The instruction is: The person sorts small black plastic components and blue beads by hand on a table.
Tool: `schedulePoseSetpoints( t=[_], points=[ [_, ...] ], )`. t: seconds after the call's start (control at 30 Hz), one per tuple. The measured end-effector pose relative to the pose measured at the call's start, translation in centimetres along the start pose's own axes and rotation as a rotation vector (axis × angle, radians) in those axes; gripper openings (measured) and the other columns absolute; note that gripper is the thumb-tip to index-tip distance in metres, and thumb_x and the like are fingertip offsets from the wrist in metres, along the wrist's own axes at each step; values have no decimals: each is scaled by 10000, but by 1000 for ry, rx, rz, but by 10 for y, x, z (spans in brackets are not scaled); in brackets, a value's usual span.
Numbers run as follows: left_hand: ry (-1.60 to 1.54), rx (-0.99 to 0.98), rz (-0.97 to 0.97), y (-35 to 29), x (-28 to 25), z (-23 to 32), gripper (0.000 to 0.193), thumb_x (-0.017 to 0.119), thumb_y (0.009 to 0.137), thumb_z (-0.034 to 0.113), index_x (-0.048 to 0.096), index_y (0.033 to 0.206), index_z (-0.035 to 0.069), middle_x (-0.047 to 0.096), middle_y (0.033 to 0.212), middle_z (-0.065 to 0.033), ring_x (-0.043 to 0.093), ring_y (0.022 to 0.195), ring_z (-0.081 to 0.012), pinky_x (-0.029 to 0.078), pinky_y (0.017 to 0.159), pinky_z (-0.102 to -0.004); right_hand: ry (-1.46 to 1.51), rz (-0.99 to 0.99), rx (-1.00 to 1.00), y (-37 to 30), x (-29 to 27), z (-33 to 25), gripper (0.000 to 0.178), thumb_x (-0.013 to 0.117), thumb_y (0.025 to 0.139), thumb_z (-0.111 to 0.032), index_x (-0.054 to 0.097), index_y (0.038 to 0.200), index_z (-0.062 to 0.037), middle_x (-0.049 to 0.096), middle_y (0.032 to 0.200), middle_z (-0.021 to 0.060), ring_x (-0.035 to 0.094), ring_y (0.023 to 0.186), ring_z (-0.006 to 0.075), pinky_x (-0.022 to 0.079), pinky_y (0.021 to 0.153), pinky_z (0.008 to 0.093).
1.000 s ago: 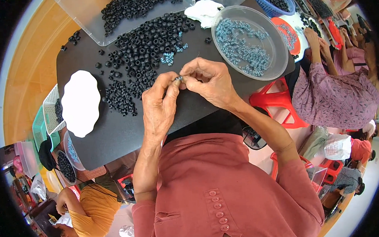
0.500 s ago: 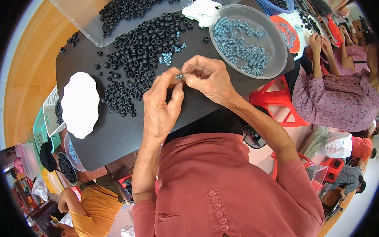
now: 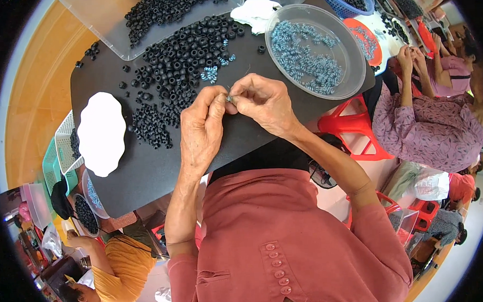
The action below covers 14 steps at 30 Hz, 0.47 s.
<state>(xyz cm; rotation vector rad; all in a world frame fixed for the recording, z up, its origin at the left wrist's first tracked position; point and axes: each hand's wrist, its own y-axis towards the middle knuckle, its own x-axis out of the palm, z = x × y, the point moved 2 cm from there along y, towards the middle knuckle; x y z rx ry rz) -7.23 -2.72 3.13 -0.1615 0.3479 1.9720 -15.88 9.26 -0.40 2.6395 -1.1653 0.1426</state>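
Note:
My left hand [image 3: 200, 126] and my right hand [image 3: 267, 105] meet above the near edge of the dark table [image 3: 146, 178]. Between their fingertips sits a tiny blue ribbed piece [image 3: 229, 98], pinched from both sides and mostly covered by the fingers. Both hands are closed. Just beyond them lies a small cluster of similar blue pieces [image 3: 209, 74]. A large heap of black, hollow ring-like parts [image 3: 182, 52] spreads to the far left, with smaller black parts [image 3: 150, 122] nearer. At the far right stands a round clear tub [image 3: 351, 54] holding many blue ribbed pieces.
A clear bin [image 3: 101, 20] with black parts is at the back, beside a white cloth [image 3: 255, 13]. A white scalloped plate [image 3: 101, 134] lies left. Baskets [image 3: 51, 163] hang near the left edge. A red stool [image 3: 352, 128] stands right. Co-workers sit on both sides.
My left thumb has come up against the fingers, closing over the blue piece, which now shows less. My right hand stays nearly in place. The co-worker at lower left has raised an arm.

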Motion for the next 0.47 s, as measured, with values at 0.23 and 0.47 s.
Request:
schedulePoseSetpoints(
  t=[0.23,0.47],
  points=[
    [300,327,-11,2,-2,6,199,593,814,-39,586,1012,-22,611,811,-162,613,701,-302,486,652,-356,-86,27,0,1,-5,1,58,659,833,-16,635,886,-21,603,771,-34,537,676,9,442,597,154],
    [237,134,-85,1,-5,0,168,583,844,-7,592,1011,-7,609,814,-168,615,770,-301,479,680,-372,-83,25,-6,0,-4,-4,72,648,837,-10,639,906,-27,629,789,-10,580,709,30,473,616,169]
  ],
)
